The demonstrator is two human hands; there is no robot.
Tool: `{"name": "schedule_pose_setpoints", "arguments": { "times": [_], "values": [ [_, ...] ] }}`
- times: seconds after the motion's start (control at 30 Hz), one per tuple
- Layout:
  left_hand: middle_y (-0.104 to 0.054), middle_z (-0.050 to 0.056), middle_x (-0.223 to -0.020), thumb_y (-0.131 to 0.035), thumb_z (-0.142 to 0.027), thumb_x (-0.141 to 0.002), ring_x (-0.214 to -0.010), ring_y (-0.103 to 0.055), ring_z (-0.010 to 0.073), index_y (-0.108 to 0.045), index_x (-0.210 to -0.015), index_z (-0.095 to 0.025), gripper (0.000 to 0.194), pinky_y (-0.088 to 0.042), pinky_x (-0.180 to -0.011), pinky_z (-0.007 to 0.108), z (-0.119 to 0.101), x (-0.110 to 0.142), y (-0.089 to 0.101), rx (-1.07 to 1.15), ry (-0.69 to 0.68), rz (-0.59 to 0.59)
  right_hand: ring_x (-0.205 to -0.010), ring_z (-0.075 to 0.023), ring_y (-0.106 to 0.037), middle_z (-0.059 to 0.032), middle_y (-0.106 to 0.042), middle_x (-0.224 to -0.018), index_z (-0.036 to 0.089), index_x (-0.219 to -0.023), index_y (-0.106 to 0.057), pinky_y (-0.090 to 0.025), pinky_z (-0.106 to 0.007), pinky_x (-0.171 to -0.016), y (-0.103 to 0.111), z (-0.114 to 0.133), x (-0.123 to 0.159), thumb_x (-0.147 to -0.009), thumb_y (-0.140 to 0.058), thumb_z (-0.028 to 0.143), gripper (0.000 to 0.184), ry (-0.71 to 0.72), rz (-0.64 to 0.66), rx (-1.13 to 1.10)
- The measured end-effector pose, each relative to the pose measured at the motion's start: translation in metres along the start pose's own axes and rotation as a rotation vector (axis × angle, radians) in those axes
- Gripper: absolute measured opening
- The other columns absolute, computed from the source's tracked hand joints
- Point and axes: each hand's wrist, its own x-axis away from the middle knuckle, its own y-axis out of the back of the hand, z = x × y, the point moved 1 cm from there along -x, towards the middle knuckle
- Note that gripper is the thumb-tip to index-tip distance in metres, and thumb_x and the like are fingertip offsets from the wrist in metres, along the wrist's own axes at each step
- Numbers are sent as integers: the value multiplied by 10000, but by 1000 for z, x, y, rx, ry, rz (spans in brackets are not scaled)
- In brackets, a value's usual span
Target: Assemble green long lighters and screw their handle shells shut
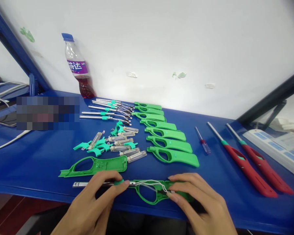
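My left hand (95, 200) pinches the metal lighter tube (80, 184) at its teal collar (119, 182), near the front of an open green handle half (159, 187). Two white wires (149, 181) run from the tube over the trigger opening to a small dark igniter (164, 193). The fingertips of my right hand (201, 199) close on the igniter, inside the wide end of that half. Above my left hand, another green handle half (110, 164) lies with its hollow side up. My right palm hides part of the lower shell.
Clear fuel tanks (129, 152) and teal triggers (95, 151) lie loosely beyond. Behind are wired metal tubes (93, 117) and a row of green handles (176, 156). A screwdriver (205, 146), two red lighters (250, 169) and a power strip (271, 143) lie right; a bottle (78, 67) stands at the wall.
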Motion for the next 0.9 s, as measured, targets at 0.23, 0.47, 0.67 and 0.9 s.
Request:
{"name": "schedule_pose_setpoints", "arguments": {
  "times": [0.23,0.47,0.67,0.9],
  "values": [
    [-629,76,-1249,-467,33,-1012,-1174,-648,174,-671,-1276,-267,449,-561,-965,258,-20,-16,8,71,-25,-82,-989,-204,-764,5,-809,-1097,310,-1018,-771,-628,-298,-856,-1,-3,2,-1033,-716,291,60,36,19,29],
    [-596,104,-1335,-541,-6,-1011,-1237,-621,231,-702,-1195,-251,346,-613,-963,330,-25,-37,-4,56,-156,36,-963,-186,-762,15,-809,-1078,296,-1040,-745,-603,-298,-860,-3,-4,3,-1068,-674,311,77,129,-30,84],
    [-588,102,-1366,-511,-40,-1019,-1235,-604,237,-705,-1192,-239,327,-601,-976,362,-22,-47,-6,-49,-269,95,-921,-176,-765,10,-816,-1035,273,-1009,-749,-603,-279,-816,-3,0,-1,-1070,-673,341,119,158,-91,68],
    [-686,64,-1189,-431,-98,-1115,-1095,-598,212,-723,-958,-187,343,-494,-918,347,-39,-67,-8,-129,-377,24,-908,-169,-764,12,-814,-1017,269,-983,-745,-602,-276,-799,-2,0,-2,-1080,-654,364,164,160,-86,65]
  ]
}}
